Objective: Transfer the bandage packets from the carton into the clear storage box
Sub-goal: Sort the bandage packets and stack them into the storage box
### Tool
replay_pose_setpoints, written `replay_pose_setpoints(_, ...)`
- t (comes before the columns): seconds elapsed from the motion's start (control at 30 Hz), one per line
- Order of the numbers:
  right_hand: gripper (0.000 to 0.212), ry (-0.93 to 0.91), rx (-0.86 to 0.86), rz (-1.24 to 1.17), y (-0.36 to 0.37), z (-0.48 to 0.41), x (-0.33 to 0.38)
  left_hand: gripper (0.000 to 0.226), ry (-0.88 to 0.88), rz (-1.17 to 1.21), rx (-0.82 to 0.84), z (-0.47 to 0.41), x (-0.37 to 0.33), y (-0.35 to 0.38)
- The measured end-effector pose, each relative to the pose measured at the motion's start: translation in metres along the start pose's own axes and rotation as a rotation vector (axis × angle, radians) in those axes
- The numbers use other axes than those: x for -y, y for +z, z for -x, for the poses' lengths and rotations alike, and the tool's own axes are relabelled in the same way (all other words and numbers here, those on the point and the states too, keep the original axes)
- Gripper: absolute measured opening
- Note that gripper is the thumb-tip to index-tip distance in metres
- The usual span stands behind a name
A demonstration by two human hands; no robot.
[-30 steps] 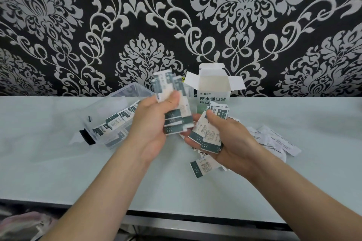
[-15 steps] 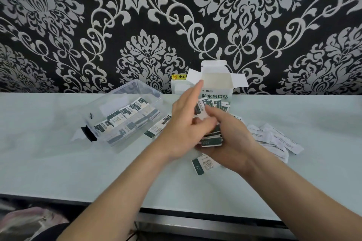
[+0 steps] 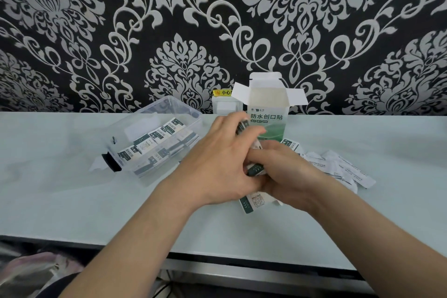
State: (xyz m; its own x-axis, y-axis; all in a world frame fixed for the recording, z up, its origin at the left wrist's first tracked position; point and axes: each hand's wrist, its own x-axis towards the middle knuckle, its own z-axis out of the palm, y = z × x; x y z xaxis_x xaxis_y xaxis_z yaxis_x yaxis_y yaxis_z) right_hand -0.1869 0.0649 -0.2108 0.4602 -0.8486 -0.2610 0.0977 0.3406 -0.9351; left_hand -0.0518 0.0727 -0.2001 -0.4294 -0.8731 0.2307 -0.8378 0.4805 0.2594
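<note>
i had both hands closed on one small stack of bandage packets (image 3: 255, 169), held in front of the carton (image 3: 266, 113) and above the table (image 3: 72, 201). the left hand (image 3: 217, 159) pinched the stack's top end and the right hand (image 3: 290, 172) curled round its lower part. more lay in rows inside the clear storage box (image 3: 186, 107) to the left, and loose packets (image 3: 338, 167) were scattered on the table to the right, with one more just under my hands.

i judged these packets to be very light, thin and flexible, with smooth wrappers that would fan out and slide off each other. i judged it best to squeeze the stack across its flat faces, near the middle, with the edges squared first.

the carton's front read 防水创口贴 above a green panel, its top flaps standing open. a yellow sticker (image 3: 223, 92) behind it showed 小心. the print on the packets was too small to read.
</note>
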Motion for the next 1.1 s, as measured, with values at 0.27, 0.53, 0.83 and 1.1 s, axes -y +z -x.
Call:
replay_pose_setpoints(0.27,0.026,-0.014,0.025,0.113,-0.008,0.005,0.009,0.080,-0.076,0.157,0.053,-0.001,0.001,-0.009)
replay_pose_setpoints(0.53,0.038,0.195,0.294,-0.499,-0.005,0.012,0.018,0.017,-0.107,0.880,-0.424,-0.005,0.012,-0.012)
replay_pose_setpoints(0.83,0.053,0.130,0.258,-0.347,0.009,0.011,0.006,0.033,-0.296,0.716,-0.558,-0.016,0.006,-0.008)
replay_pose_setpoints(1.1,0.037,-0.167,0.123,0.328,-0.006,0.004,0.004,0.031,-0.370,0.304,-0.285,-0.014,0.012,-0.014)
